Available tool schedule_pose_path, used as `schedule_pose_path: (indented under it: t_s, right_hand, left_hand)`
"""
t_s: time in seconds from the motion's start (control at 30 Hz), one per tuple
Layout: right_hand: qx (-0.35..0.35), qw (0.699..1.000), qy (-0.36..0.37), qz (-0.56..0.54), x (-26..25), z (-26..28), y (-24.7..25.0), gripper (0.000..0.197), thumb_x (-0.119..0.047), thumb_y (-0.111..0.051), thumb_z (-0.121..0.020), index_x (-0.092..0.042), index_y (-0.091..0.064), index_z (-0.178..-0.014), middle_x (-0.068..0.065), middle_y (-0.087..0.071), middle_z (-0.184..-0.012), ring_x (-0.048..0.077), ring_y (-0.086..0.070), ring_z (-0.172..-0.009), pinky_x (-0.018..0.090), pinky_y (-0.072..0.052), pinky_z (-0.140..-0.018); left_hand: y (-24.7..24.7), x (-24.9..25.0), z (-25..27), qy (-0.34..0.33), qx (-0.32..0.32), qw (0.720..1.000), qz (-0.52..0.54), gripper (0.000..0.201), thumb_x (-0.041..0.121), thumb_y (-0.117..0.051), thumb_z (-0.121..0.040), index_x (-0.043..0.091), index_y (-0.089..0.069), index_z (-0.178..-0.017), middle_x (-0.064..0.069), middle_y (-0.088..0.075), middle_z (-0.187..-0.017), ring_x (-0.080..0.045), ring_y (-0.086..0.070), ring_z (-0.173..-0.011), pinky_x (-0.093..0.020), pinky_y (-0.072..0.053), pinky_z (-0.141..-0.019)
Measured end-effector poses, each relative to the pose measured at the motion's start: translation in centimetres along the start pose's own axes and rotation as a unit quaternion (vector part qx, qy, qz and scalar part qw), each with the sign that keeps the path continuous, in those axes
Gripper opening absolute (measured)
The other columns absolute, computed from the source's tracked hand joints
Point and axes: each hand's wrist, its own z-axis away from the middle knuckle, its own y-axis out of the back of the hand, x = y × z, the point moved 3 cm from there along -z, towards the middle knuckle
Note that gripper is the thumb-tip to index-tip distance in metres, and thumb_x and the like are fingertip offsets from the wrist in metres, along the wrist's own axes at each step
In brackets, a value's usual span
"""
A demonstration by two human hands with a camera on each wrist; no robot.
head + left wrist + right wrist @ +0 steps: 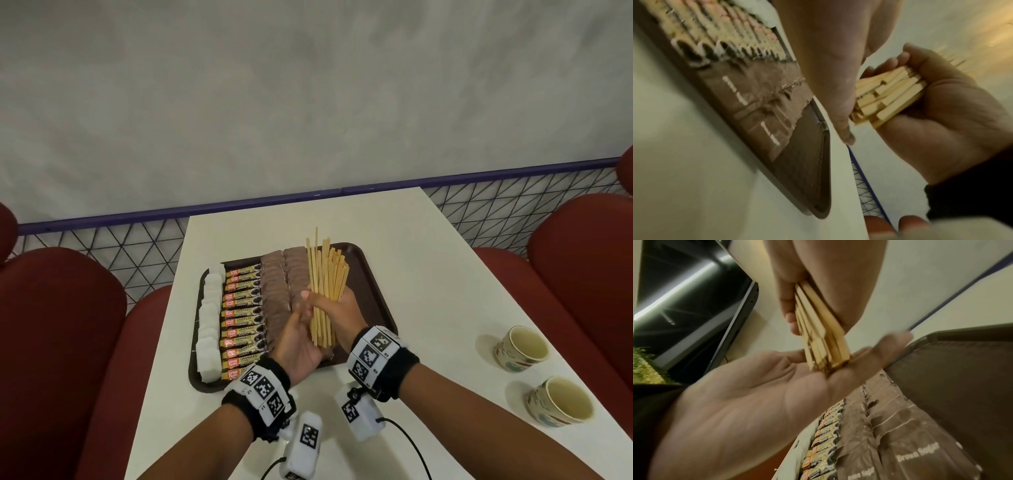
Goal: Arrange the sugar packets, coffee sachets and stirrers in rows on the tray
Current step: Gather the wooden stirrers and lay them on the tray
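One dark brown plastic tray point(371, 291) sits at the frame's centre. It holds two rows of brown sugar packets point(274, 294), one row of about twelve coffee sachets point(241, 322) and one row of white sugar packets point(210, 318). Two paper cups point(520, 347) stand at lower right. The wooden stirrers point(327, 284) form one bundle, too many to count.

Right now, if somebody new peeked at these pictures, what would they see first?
Probably the big bunch of wooden stirrers standing up in the middle, gripped by the right hand with their bottom ends resting on the flat left hand. Under them sits a brown tray already filled with neat rows: white sugar packets, coffee sachets and brown sugar packets. Two paper cups wait on the table's right side.
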Motion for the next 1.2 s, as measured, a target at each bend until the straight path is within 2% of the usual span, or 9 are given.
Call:
schedule_pose_path:
  t_s: [0.1, 0.3, 0.53, 0.67, 0.77, 0.87, 1.03, 1.1, 1.2]
  right_hand:
    - [-0.013, 0.999, 0.008, 0.029, -0.2, 0.2, 0.8, 0.016, -0.004, -0.063, -0.083, -0.02, -0.06, -0.087, -0.005, -0.062, -0.076, 0.008, -0.059, -0.07, 0.025, -0.049, -0.072]
    - [-0.086, 0.987, -0.036, 0.127, 1.2, 0.8, 1.4, 0.021, -0.002, -0.06, -0.084, -0.023, -0.056, -0.082, -0.008, -0.056, -0.07, -0.009, -0.055, -0.048, 0.013, -0.044, -0.056]
    - [-0.124, 0.977, -0.037, 0.169, 1.5, 0.6, 0.3, 0.027, 0.006, -0.058, -0.08, -0.02, -0.055, -0.073, -0.003, -0.055, -0.07, 0.006, -0.054, -0.063, 0.018, -0.045, -0.064]
    - [-0.123, 0.977, -0.04, 0.167, 1.9, 0.3, 0.4, 0.021, 0.004, -0.06, -0.081, -0.017, -0.058, -0.077, -0.001, -0.059, -0.073, 0.011, -0.058, -0.067, 0.022, -0.049, -0.067]
    - [-0.128, 0.977, -0.036, 0.166, 2.0, 0.1, 0.1, 0.015, 0.003, -0.06, -0.08, -0.004, -0.061, -0.093, 0.014, -0.062, -0.086, 0.024, -0.06, -0.08, 0.04, -0.052, -0.08]
    - [-0.133, 0.973, -0.02, 0.187, 1.6, 0.0, -0.3, 0.018, 0.004, -0.057, -0.081, -0.008, -0.058, -0.094, 0.009, -0.06, -0.085, 0.018, -0.058, -0.076, 0.029, -0.05, -0.073]
    - [-0.061, 0.99, 0.015, 0.125, -0.2, -0.7, 0.0, 0.018, -0.002, -0.06, -0.084, -0.019, -0.055, -0.081, -0.006, -0.057, -0.075, 0.003, -0.056, -0.069, 0.01, -0.045, -0.064]
    - [-0.032, 0.996, 0.036, 0.074, -1.5, -1.4, -0.3, 0.014, -0.007, -0.063, -0.085, -0.019, -0.057, -0.082, -0.005, -0.059, -0.074, 0.005, -0.058, -0.068, 0.011, -0.048, -0.066]
    - [-0.018, 0.997, 0.07, 0.018, -3.4, -2.4, -1.8, 0.013, -0.006, -0.065, -0.083, -0.016, -0.058, -0.08, -0.002, -0.058, -0.066, 0.01, -0.057, -0.059, 0.027, -0.052, -0.071]
  left_hand:
    - [1.3, 2.3, 0.1, -0.028, 0.037, 0.993, -0.112, 0.059, 0.053, -0.024, -0.095, 0.016, -0.041, -0.137, -0.011, -0.054, -0.131, -0.025, -0.05, -0.121, -0.045, -0.038, -0.105]
    - [-0.8, 9.2, 1.2, -0.192, 0.045, 0.947, -0.253, 0.054, 0.044, -0.015, -0.1, 0.021, -0.019, -0.148, 0.001, -0.024, -0.155, -0.014, -0.026, -0.141, -0.027, -0.026, -0.106]
    - [-3.0, 8.9, 1.4, -0.221, 0.013, 0.882, -0.417, 0.05, 0.042, -0.016, -0.1, 0.024, -0.05, -0.132, 0.012, -0.047, -0.13, 0.002, -0.04, -0.122, 0.002, -0.028, -0.081]
    - [-2.5, 9.2, 1.5, -0.269, 0.031, 0.836, -0.476, 0.042, 0.036, -0.023, -0.101, 0.027, -0.049, -0.132, 0.019, -0.044, -0.128, 0.004, -0.038, -0.122, 0.001, -0.024, -0.085]
    - [-2.4, 8.9, 1.2, -0.305, 0.019, 0.787, -0.536, 0.039, 0.034, -0.028, -0.101, 0.025, -0.05, -0.132, 0.015, -0.044, -0.136, -0.001, -0.038, -0.128, -0.006, -0.026, -0.098]
    - [-1.8, 8.0, 0.6, -0.293, 0.01, 0.767, -0.571, 0.038, 0.036, -0.029, -0.1, 0.026, -0.052, -0.13, 0.01, -0.044, -0.141, -0.003, -0.037, -0.131, -0.027, -0.028, -0.111]
    - [0.9, 7.4, 0.5, -0.287, 0.091, 0.834, -0.462, 0.052, 0.047, -0.024, -0.098, 0.028, -0.024, -0.146, 0.009, -0.024, -0.153, -0.003, -0.019, -0.139, -0.028, -0.015, -0.114]
    - [2.6, 6.5, 0.3, -0.223, 0.102, 0.884, -0.397, 0.058, 0.057, -0.02, -0.095, 0.029, -0.023, -0.146, 0.006, -0.025, -0.153, -0.008, -0.023, -0.139, -0.034, -0.018, -0.115]
    - [4.0, 5.0, -0.3, -0.109, 0.093, 0.971, -0.189, 0.058, 0.05, -0.02, -0.098, 0.015, -0.032, -0.143, -0.005, -0.038, -0.146, -0.021, -0.041, -0.13, -0.037, -0.035, -0.105]
